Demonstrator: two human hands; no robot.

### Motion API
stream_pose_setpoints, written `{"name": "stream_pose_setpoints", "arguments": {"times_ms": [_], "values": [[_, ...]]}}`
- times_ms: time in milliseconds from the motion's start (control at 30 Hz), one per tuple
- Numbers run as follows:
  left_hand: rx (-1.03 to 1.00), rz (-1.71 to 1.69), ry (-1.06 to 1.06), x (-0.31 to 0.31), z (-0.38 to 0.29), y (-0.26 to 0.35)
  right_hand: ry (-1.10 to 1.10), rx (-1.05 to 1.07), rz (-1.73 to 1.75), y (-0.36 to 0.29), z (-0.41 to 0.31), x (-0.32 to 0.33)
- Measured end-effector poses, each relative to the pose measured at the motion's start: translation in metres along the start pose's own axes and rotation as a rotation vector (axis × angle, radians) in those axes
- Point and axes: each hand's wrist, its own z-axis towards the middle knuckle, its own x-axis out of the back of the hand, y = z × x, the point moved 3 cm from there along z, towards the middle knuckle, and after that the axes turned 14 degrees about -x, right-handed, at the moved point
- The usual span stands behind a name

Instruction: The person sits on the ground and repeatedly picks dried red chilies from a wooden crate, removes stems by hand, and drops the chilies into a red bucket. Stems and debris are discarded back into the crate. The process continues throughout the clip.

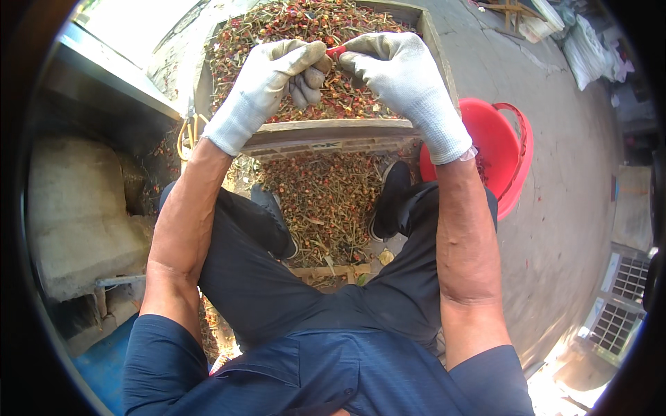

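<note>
Both my hands wear white knit gloves with greyish, soiled palms. My right hand [393, 70] pinches a small red chili pepper [336, 52] between thumb and forefinger. At the pepper's left end is my left hand [289, 73], thumb and forefinger together and the other fingers curled below. Whether these fingertips grip the pepper's end is hidden. Under both hands stands a wooden-framed tray [338, 124], heaped with dried stems, caps and red pepper bits [307, 21].
A red plastic tub [484, 125] with a handle, holding some dark red pieces, stands right of the tray. More stems and caps [322, 208] lie between my shoes. Orange-handled scissors [190, 132] hang at the tray's left. White sacks [588, 52] lie at far right.
</note>
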Motion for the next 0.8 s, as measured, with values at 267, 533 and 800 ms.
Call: {"name": "stream_pose_setpoints", "arguments": {"times_ms": [267, 533, 800], "values": [[-0.061, -0.388, 0.022, -0.001, 0.001, -0.011, -0.108, -0.126, 0.245, -0.004, 0.000, -0.001], [-0.034, -0.564, 0.030, -0.005, 0.001, -0.015, -0.202, -0.145, 0.299, -0.014, -0.009, -0.001], [-0.129, -0.291, 0.124, 0.005, 0.001, -0.012, -0.129, -0.159, 0.206, -0.007, -0.003, -0.007]]}}
